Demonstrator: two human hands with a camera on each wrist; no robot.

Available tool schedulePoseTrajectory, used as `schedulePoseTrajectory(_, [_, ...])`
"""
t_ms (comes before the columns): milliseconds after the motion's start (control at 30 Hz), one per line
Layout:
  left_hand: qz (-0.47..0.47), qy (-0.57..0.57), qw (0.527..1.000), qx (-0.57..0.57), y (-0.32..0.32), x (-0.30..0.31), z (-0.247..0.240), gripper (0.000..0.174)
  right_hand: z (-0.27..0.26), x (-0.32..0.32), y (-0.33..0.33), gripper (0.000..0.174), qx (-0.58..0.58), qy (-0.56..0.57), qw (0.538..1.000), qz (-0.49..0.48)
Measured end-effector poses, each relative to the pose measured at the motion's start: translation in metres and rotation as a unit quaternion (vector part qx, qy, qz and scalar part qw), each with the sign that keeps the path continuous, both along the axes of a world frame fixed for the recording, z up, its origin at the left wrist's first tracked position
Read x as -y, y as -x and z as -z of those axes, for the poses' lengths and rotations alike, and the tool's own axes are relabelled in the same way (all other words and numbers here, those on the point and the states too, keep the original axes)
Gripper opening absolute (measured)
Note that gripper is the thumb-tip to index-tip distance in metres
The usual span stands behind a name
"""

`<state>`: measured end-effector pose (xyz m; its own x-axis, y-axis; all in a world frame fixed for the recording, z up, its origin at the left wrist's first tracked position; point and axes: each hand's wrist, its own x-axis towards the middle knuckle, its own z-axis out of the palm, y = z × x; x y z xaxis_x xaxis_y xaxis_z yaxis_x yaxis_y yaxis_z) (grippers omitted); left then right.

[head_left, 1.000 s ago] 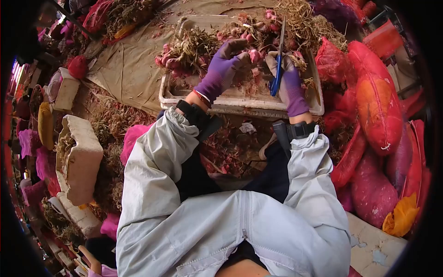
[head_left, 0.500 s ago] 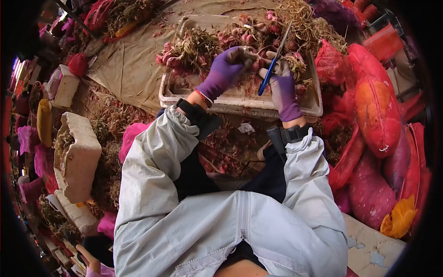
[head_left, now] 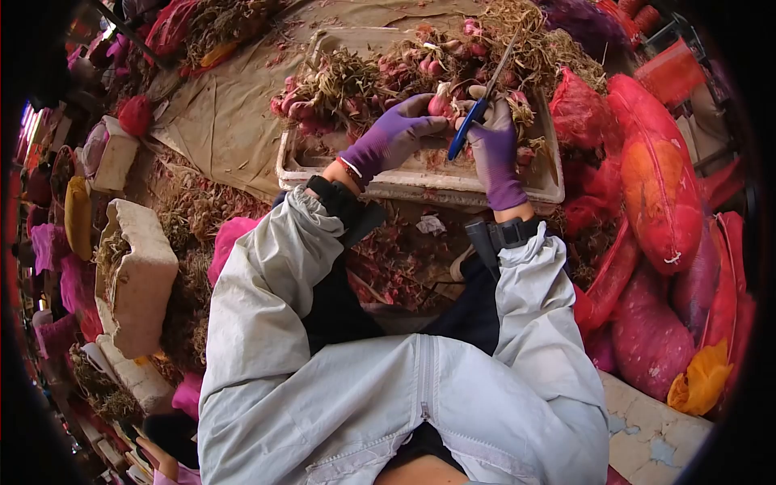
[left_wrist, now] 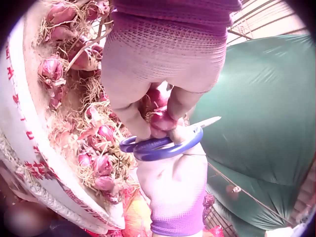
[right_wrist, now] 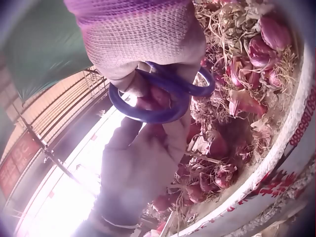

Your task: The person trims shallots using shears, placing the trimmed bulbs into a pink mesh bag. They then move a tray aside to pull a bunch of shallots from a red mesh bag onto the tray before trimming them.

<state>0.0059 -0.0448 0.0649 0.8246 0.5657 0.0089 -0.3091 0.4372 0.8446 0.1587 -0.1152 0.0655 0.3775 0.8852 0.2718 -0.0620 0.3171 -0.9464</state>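
Observation:
Both hands wear purple and grey gloves and meet over a white foam tray (head_left: pixel 303 175). The left hand (head_left: pixel 402 137) pinches small reddish-purple shallots (left_wrist: pixel 163 120) between thumb and fingers, as its wrist view shows. Opposite it, the right hand (head_left: pixel 495 139) grips blue-handled scissors (head_left: pixel 467 129), its fingertips close against the same shallots. The handle loops (right_wrist: pixel 148 114) lie across the right fingers, and the blades point up and away to the right in the head view. Dry roots and stalks (head_left: pixel 347 73) with more shallots (head_left: pixel 301 107) lie in the tray.
Red mesh sacks (head_left: pixel 659 178) pile up on the right. A broken foam box (head_left: pixel 141 279) stands on the left amid dry trimmings. Beyond the tray spreads a brown sheet (head_left: pixel 218 137). Another person's hand (head_left: pixel 162 461) shows at lower left.
The right hand has moved left and the scissors have tilted from nearly upright to slanting right. The left hand rose toward the right hand, then dropped slightly; the two stay close together.

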Motion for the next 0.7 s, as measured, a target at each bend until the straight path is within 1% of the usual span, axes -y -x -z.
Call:
schedulePoseTrajectory(67, [-0.002, -0.012, 1.0, -0.001, 0.001, 0.001, 0.001, 0.048, -0.003, 0.001, 0.0, 0.04, 0.019, 0.01, 1.0, 0.003])
schedulePoseTrajectory(133, [0.003, -0.054, 0.999, 0.007, -0.001, 0.0, 0.004, 0.047, -0.004, 0.001, -0.001, 0.038, 0.067, -0.011, 0.998, 0.013])
schedulePoseTrajectory(167, [0.004, -0.053, 0.999, 0.006, -0.001, 0.0, 0.004, 0.047, -0.003, 0.001, 0.0, 0.038, 0.066, -0.01, 0.998, 0.014])
schedulePoseTrajectory(233, [-0.009, -0.075, 0.997, 0.016, -0.003, 0.0, 0.003, 0.043, -0.002, 0.001, 0.004, 0.037, 0.001, -0.032, 0.999, 0.024])
schedulePoseTrajectory(267, [-0.008, -0.076, 0.997, 0.015, -0.003, 0.002, -0.001, 0.043, -0.003, 0.001, 0.005, 0.037, 0.0, -0.033, 0.999, 0.025])
schedulePoseTrajectory(333, [-0.043, -0.041, 0.998, 0.008, 0.0, 0.005, -0.007, 0.038, -0.007, 0.004, 0.007, 0.039, -0.08, -0.029, 0.996, -0.004])
schedulePoseTrajectory(367, [-0.043, -0.041, 0.998, 0.008, 0.0, 0.004, -0.006, 0.038, -0.007, 0.005, 0.008, 0.039, -0.08, -0.03, 0.996, -0.004])
schedulePoseTrajectory(433, [-0.086, -0.077, 0.992, -0.04, -0.001, 0.003, -0.004, 0.033, -0.008, 0.008, 0.009, 0.042, -0.108, 0.0, 0.994, -0.037])
schedulePoseTrajectory(467, [-0.089, -0.077, 0.992, -0.039, 0.0, 0.004, -0.009, 0.033, -0.01, 0.009, 0.01, 0.042, -0.107, 0.0, 0.994, -0.04])
schedulePoseTrajectory(533, [-0.131, -0.096, 0.984, -0.079, -0.002, 0.007, -0.019, 0.024, -0.014, 0.011, 0.008, 0.042, -0.044, 0.015, 0.998, -0.036])
schedulePoseTrajectory(567, [-0.135, -0.095, 0.983, -0.076, -0.004, 0.006, -0.016, 0.024, -0.014, 0.012, 0.009, 0.042, -0.04, 0.015, 0.998, -0.04])
schedulePoseTrajectory(600, [-0.189, -0.222, 0.951, -0.101, -0.007, 0.004, -0.007, 0.023, -0.013, 0.012, 0.011, 0.043, -0.02, 0.016, 0.999, -0.039])
schedulePoseTrajectory(633, [-0.239, -0.345, 0.899, -0.125, -0.011, 0.001, 0.003, 0.022, -0.011, 0.013, 0.012, 0.043, -0.001, 0.016, 0.999, -0.037])
schedulePoseTrajectory(667, [-0.259, -0.372, 0.884, -0.112, -0.014, -0.001, 0.003, 0.022, -0.009, 0.012, 0.013, 0.044, -0.006, 0.015, 0.999, -0.045])
schedulePoseTrajectory(700, [-0.264, -0.371, 0.884, -0.112, -0.014, 0.0, 0.005, 0.022, -0.009, 0.012, 0.013, 0.044, -0.003, 0.015, 0.999, -0.049])
